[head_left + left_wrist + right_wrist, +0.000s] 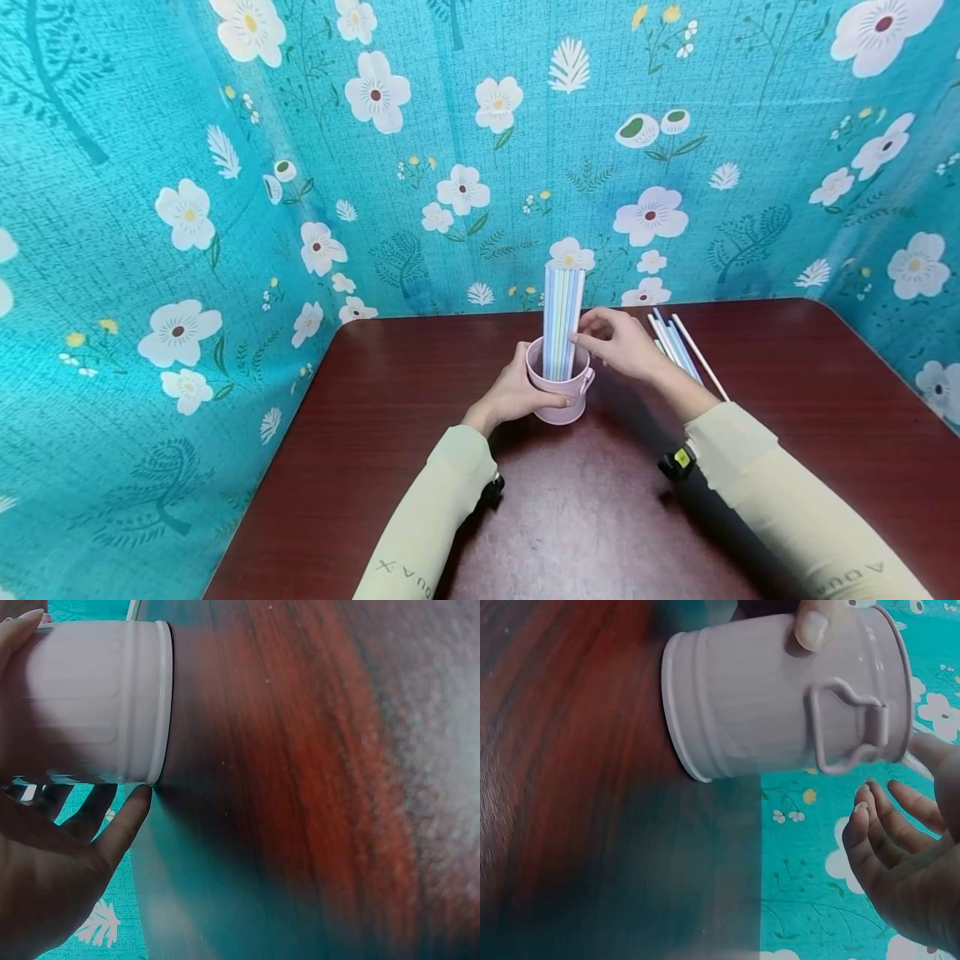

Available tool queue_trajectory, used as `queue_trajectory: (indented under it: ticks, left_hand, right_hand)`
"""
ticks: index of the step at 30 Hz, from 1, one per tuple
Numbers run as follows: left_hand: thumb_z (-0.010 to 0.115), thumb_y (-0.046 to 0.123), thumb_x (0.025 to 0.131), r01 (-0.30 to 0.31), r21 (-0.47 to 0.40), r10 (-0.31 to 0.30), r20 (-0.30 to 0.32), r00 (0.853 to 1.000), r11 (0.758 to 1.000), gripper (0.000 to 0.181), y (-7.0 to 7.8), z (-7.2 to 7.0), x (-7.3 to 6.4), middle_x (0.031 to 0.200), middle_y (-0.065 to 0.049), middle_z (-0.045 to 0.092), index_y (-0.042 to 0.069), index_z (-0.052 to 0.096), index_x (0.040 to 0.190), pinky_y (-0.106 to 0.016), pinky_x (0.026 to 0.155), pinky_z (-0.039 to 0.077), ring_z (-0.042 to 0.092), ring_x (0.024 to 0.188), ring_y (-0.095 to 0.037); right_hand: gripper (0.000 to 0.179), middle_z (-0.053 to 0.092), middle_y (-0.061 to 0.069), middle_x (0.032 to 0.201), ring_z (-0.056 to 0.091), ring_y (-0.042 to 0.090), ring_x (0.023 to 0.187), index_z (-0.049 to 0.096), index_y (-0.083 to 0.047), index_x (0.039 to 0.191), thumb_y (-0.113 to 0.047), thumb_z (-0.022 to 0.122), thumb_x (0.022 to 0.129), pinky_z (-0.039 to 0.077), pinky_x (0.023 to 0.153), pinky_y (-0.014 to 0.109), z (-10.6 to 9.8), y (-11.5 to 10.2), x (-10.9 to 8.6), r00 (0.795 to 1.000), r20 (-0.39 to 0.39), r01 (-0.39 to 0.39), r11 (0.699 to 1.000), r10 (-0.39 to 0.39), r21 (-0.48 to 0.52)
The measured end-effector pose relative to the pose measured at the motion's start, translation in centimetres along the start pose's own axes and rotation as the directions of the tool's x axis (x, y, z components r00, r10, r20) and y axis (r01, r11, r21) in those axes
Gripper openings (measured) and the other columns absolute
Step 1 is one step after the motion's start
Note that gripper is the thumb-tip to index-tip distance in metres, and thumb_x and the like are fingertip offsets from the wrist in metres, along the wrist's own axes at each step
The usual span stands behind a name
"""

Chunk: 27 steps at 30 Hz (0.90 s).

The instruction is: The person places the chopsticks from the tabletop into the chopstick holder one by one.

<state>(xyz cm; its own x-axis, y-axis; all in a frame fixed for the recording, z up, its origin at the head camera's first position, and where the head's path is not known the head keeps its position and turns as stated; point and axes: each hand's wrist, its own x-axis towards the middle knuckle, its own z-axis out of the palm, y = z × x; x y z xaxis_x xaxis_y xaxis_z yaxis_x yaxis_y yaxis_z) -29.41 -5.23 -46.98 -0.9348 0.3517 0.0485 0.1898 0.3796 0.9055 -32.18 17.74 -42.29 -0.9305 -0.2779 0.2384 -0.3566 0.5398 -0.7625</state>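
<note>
A small pink metal bucket stands on the table with a bundle of pale blue, green, yellow and white straws upright in it. My left hand grips the bucket from the left, thumb across the front just below the rim. Over the bucket's right rim, my right hand reaches to the straws with its thumb tip against the right edge of the bundle. In the right wrist view its other fingers are loosely bent, apart from the thumb, beside the bucket's folded handle.
More loose straws lie on the dark red-brown table behind and right of my right hand. A turquoise flowered cloth hangs behind the table and at both sides.
</note>
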Motion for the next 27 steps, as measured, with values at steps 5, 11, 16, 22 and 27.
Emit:
queue_trajectory:
  ticks: [5, 11, 16, 22, 27]
  left_hand:
    - [0.098, 0.027, 0.066, -0.005, 0.015, 0.006, -0.011, 1.0, 1.0, 0.096, 0.0, 0.0, 0.1, 0.13, 0.003, 0.061, 0.021, 0.039, 0.141, -0.034, 0.104, 0.045, 0.059, 0.116, -0.013]
    - [0.098, 0.026, 0.066, -0.016, 0.006, 0.016, -0.016, 1.0, 1.0, 0.099, 0.1, -0.1, 0.1, 0.13, 0.004, 0.06, 0.024, 0.038, 0.144, -0.033, 0.104, 0.044, 0.058, 0.117, -0.013]
    - [0.098, 0.026, 0.066, -0.009, -0.001, 0.009, -0.007, 1.0, 1.0, 0.098, 0.2, -0.1, 0.0, 0.131, 0.006, 0.06, 0.024, 0.038, 0.144, -0.033, 0.105, 0.044, 0.058, 0.117, -0.011]
    - [0.097, 0.027, 0.066, -0.006, -0.001, 0.006, -0.002, 1.0, 1.0, 0.098, 0.1, -0.1, 0.0, 0.13, 0.006, 0.06, 0.022, 0.038, 0.144, -0.034, 0.104, 0.044, 0.058, 0.117, -0.012]
    - [0.097, 0.026, 0.067, -0.007, -0.003, 0.007, 0.0, 1.0, 1.0, 0.097, 0.0, 0.0, 0.0, 0.13, 0.008, 0.06, 0.024, 0.038, 0.143, -0.033, 0.104, 0.044, 0.058, 0.117, -0.01]
  right_hand:
    - [0.031, 0.071, 0.014, 0.093, 0.066, 0.028, 0.071, 0.065, -0.002, 0.114, -0.03, 0.065, 0.102, 0.054, 0.057, 0.034, -1.7, -0.4, 0.0, 1.0, -0.017, -0.002, 0.999, 0.001, -0.053]
    - [0.022, 0.071, 0.017, 0.097, 0.067, 0.03, 0.082, 0.069, 0.0, 0.111, -0.019, 0.063, 0.102, 0.052, 0.073, 0.043, -3.7, 0.9, -0.1, 0.999, -0.054, -0.006, 0.975, -0.006, -0.223]
    - [0.023, 0.071, 0.022, 0.105, 0.067, 0.036, 0.096, 0.068, 0.004, 0.112, -0.015, 0.062, 0.1, 0.052, 0.084, 0.054, -4.5, 3.3, -0.4, 0.997, -0.035, -0.073, 0.955, 0.066, -0.287]
    - [0.033, 0.068, 0.029, 0.111, 0.064, 0.042, 0.102, 0.065, 0.011, 0.119, -0.015, 0.061, 0.1, 0.051, 0.086, 0.057, -4.9, 5.7, -0.8, 0.991, -0.008, -0.126, 0.939, 0.13, -0.319]
    - [0.04, 0.063, 0.036, 0.116, 0.061, 0.046, 0.103, 0.059, 0.016, 0.125, -0.014, 0.061, 0.098, 0.051, 0.086, 0.06, -5.1, 6.9, -1.1, 0.984, -0.005, -0.17, 0.914, 0.18, -0.368]
